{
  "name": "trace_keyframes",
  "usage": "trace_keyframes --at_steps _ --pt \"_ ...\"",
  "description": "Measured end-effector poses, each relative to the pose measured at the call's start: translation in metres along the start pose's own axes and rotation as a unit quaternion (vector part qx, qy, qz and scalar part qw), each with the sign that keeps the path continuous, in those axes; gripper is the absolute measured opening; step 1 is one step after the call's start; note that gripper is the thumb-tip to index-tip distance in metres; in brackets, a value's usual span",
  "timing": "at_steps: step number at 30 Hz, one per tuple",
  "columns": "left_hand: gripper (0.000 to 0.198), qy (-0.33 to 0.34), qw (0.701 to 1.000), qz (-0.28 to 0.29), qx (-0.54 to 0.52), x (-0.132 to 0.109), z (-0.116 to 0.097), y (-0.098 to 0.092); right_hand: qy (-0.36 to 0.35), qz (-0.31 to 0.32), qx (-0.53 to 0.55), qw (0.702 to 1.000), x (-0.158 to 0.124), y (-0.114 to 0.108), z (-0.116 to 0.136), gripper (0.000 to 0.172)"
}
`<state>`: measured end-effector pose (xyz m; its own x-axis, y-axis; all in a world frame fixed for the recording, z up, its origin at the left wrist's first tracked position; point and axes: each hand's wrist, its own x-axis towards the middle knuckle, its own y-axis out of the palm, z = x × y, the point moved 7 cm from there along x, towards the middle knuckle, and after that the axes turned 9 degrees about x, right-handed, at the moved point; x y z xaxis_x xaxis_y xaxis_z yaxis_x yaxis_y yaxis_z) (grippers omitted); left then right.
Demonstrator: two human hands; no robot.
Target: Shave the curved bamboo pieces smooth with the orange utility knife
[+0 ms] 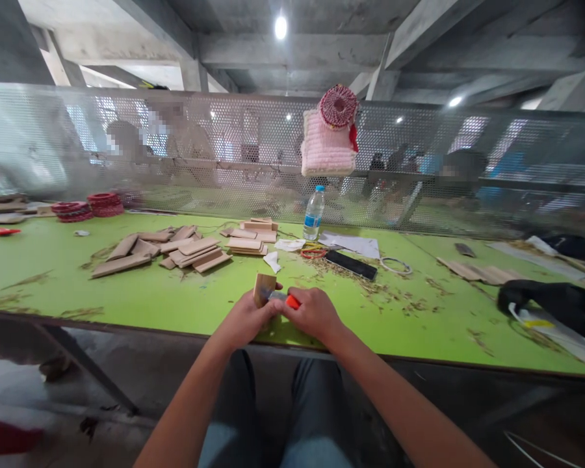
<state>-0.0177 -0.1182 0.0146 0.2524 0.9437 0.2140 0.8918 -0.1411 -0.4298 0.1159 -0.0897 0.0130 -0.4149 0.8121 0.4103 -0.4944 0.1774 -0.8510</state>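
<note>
Close to the table's front edge, my left hand [244, 320] grips a small wooden slat [264, 288], which stands tilted upright between thumb and fingers. My right hand [314, 313] is closed around a knife with an orange handle [293, 301]. Its pale blade points left and meets the slat near my left thumb; the exact contact is blurred. Beyond my hands lies a loose heap of similar wooden slats [195, 247], with a smaller stack [247, 246] to its right. Shavings [394, 292] are scattered over the green table [175, 305].
A water bottle [314, 214] stands behind a black phone [351, 264] and a white ring [396, 265]. Red coils [106, 204] sit at the back left. Dark cloth [550, 302] lies at right. A perforated screen [253, 143] with a pink woven piece [328, 143] closes the back.
</note>
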Motion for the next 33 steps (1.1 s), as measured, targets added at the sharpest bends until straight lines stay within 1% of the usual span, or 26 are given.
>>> trace_keyframes --at_steps 3,5,9,11,12,14,18,20,22,25,28,30,31,33 --pt "0.053 -0.036 0.999 -0.015 0.000 -0.001 0.009 0.001 0.016 -0.037 0.011 0.999 0.000 -0.007 0.000 0.060" --pt "0.053 -0.047 0.999 -0.012 -0.023 -0.002 0.012 0.001 0.015 -0.040 0.015 0.999 0.001 -0.008 0.001 0.060" --pt "0.059 -0.030 0.997 0.018 -0.075 -0.004 0.012 0.002 -0.020 0.013 0.013 1.000 0.001 0.000 0.008 0.058" --pt "0.061 -0.022 0.997 0.023 -0.071 -0.004 0.010 0.001 -0.030 0.033 0.010 0.999 0.001 0.003 0.009 0.056" --pt "0.061 -0.019 0.998 0.021 -0.063 -0.004 0.009 0.001 -0.029 0.033 0.010 0.999 0.000 0.004 0.009 0.056" --pt "0.058 -0.020 0.999 0.013 -0.045 -0.003 0.009 0.002 -0.015 0.012 0.017 1.000 0.001 0.001 0.006 0.056" --pt "0.052 -0.041 0.999 -0.009 -0.003 -0.002 0.012 0.006 0.049 -0.068 0.076 0.994 0.002 -0.012 -0.007 0.061" --pt "0.051 -0.045 0.999 -0.010 -0.013 -0.001 0.014 0.007 0.054 -0.084 0.096 0.990 0.003 -0.015 -0.009 0.061" --pt "0.052 -0.053 0.998 0.001 -0.044 -0.001 0.018 0.007 0.040 -0.078 0.096 0.991 0.003 -0.014 -0.007 0.060" --pt "0.055 -0.049 0.994 0.028 -0.093 -0.002 0.020 0.006 0.010 -0.040 0.078 0.996 0.003 -0.008 -0.002 0.059" --pt "0.069 -0.032 0.991 0.058 -0.120 -0.003 0.015 0.005 -0.031 0.007 0.049 0.998 0.002 0.001 0.004 0.059" --pt "0.070 -0.034 0.992 0.075 -0.100 -0.004 0.010 0.006 -0.042 0.023 0.026 0.999 0.001 0.004 0.005 0.059" --pt "0.067 -0.035 0.993 0.078 -0.078 -0.004 0.008 0.006 -0.041 0.025 0.015 0.999 0.001 0.005 0.005 0.059" --pt "0.058 -0.021 0.997 0.065 -0.030 -0.004 0.003 0.004 -0.031 0.022 -0.004 0.999 0.001 0.005 0.004 0.058"
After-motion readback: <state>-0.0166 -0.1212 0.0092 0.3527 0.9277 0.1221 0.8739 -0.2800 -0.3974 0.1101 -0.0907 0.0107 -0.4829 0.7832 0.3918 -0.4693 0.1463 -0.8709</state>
